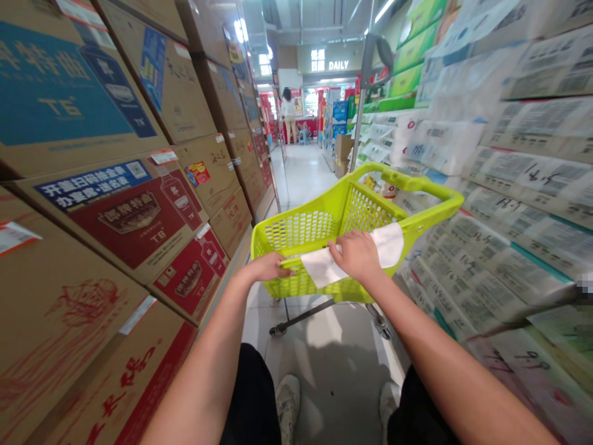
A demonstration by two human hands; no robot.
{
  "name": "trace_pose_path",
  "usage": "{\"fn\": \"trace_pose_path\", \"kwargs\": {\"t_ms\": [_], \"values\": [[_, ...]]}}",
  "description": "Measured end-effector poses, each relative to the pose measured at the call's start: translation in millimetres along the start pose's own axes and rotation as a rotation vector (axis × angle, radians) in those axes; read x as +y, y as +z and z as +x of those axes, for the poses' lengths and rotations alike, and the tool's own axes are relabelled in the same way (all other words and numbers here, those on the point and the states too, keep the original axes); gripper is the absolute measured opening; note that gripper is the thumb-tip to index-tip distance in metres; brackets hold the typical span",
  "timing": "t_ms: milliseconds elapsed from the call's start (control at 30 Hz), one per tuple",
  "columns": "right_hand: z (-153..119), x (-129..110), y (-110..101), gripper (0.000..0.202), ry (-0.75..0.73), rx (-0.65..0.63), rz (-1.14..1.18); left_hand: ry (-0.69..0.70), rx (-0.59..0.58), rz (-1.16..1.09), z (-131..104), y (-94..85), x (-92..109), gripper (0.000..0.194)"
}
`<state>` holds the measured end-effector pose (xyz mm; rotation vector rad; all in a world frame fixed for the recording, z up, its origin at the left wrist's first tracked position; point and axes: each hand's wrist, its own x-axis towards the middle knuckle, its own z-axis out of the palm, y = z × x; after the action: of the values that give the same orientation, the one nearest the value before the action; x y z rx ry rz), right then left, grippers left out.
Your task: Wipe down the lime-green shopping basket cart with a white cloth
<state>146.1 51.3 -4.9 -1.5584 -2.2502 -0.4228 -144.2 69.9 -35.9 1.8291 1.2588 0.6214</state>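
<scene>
The cart (341, 216) stood askew under both hands, which were apart on its near edge: the left hand (270, 267) curled on bare rim, the right hand (359, 254) clasped over a white sheet (319, 267). The sheet could have slipped under the palm, loosening the hold; an uneven push might have knocked the cart against packs (523, 179) right of the right hand. Boxes (134, 216) rose beside the left; beyond both hands stood a pole (359, 123), a carton (343, 151) and, farther off, a person (289, 111).

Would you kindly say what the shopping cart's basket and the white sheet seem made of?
Basket: probably molded plastic, satin-finished, given its uniform lime-green color and regular perforations. White sheet: perhaps matte paper, as it looks thin and unglossy; cloth is possible.
</scene>
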Motion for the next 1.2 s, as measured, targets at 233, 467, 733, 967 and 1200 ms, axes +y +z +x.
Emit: {"fn": "trace_pose_path", "kwargs": {"t_ms": [233,467,733,967,1200], "values": [[8.9,61.0,-7.8,0.048,0.283,0.263,-0.099,0.101,-0.156,0.157,2.4,0.7,-0.8,0.024],[-9.5,-17.1,11.3,0.049,-0.119,0.013,0.068,0.113,-0.038,0.175,6.3,10.4,5.2,0.018],[3.8,35.4,8.3,0.049,0.081,0.158,-0.050,0.130,-0.173,0.216,4.8,1.4,-2.2,0.028],[0.6,32.2,17.4,0.047,0.066,0.155,-0.063,0.099,-0.220,0.489,17.5,17.6,3.5,0.036],[-7.4,-11.4,23.0,0.051,-0.210,0.057,0.064,0.096,-0.226,0.470,13.1,12.7,4.2,0.035]]}}
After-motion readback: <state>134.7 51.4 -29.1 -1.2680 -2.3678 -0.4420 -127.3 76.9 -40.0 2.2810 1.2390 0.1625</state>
